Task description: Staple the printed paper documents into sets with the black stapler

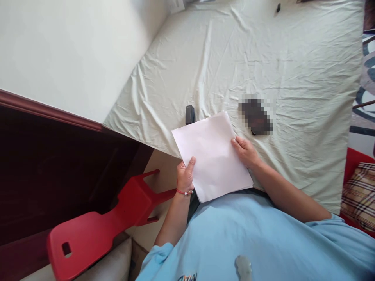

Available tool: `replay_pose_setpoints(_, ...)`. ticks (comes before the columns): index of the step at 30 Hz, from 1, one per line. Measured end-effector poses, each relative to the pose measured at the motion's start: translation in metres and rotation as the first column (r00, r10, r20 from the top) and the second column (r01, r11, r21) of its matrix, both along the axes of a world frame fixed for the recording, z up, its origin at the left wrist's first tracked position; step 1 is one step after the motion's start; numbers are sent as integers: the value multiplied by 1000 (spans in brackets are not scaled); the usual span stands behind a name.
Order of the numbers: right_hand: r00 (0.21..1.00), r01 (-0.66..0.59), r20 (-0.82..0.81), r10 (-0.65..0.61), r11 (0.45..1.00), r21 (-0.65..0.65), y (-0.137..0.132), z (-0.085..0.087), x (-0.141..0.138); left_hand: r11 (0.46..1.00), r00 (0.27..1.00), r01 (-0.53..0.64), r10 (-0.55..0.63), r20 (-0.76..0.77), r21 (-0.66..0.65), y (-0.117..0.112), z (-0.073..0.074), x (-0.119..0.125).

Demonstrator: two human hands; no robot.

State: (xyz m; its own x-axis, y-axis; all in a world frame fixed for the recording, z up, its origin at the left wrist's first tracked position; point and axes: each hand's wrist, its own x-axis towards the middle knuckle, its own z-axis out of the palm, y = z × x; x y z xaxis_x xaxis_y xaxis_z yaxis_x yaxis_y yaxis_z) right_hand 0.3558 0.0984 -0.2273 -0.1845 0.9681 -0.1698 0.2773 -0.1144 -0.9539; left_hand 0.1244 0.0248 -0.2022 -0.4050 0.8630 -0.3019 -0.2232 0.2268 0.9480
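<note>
A stack of white paper sheets (212, 156) is held between my two hands, tilted over the table's near edge and my lap. My left hand (185, 175) grips its left edge, thumb on top and the fingers hidden beneath. On the right edge, my right hand (245, 151) is closed around the sheets with its thumb on the upper face. Just beyond the far left corner of the paper lies a small black stapler (190, 114). A dark, pixelated object (256, 116), its kind not clear, rests to the right of the paper.
A wrinkled pale cloth (278, 70) covers the table. To the left stands a red plastic chair (129, 203), near dark wood panelling (52, 164) and a white wall (73, 47). A plaid cushion (360, 195) sits at the right. One small black item (278, 7) lies at the far side.
</note>
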Motion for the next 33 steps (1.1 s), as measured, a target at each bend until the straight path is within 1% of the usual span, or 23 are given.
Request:
replay_pose_setpoints(4, 993, 15, -116, -22, 998, -57, -1, -1, -2, 1000, 1000, 3, -3, -1, 11, 1, -2, -3)
replay_pose_setpoints(7, 970, 47, -232, -72, 993, -112, -4, 0, -3, 999, 1000, 12, -11, -17, 34, 1, -5, -5)
replay_pose_setpoints(9, 948, 70, -297, -114, 986, -154, -4, 0, -4, 999, 999, -8, 10, -40, 54, 1, -7, -6)
replay_pose_setpoints(12, 948, 100, -284, -141, 983, -155, -4, 1, -3, 998, 999, -31, 34, -39, 60, 0, -5, -6)
replay_pose_setpoints(16, 971, 82, -215, -105, 991, -110, -3, 1, -1, 1000, 995, 10, -7, 98, -28, -1, 1, -8)
replay_pose_setpoints(18, 969, 52, -232, -80, 991, -122, -4, 4, -2, 997, 986, 38, -26, 163, -70, -2, 4, -10)
replay_pose_setpoints(21, 926, -56, -377, -25, 978, -202, -6, 11, -1, 996, 983, 68, -58, 173, -55, -3, 8, -13)
replay_pose_setpoints(24, 851, -163, -523, -47, 923, -348, -7, 16, 4, 990, 975, 141, -137, 174, -16, 0, 11, -15)
replay_pose_setpoints(27, 828, -261, -558, -45, 851, -456, -8, 16, 9, 973, 964, 232, -228, 137, -12, 5, 15, -17)
replay_pose_setpoints(29, 819, -307, -573, -9, 837, -452, -8, 15, 12, 969, 964, 247, -244, 106, -20, 9, 19, -21)
replay_pose_setpoints(32, 810, -341, -583, 64, 861, -378, -8, 13, 14, 975, 969, 220, -220, 113, 12, 15, 25, -29)
replay_pose_setpoints(33, 812, -365, -575, 102, 857, -363, -7, 13, 14, 979, 972, 203, -204, 115, 18, 16, 27, -31)
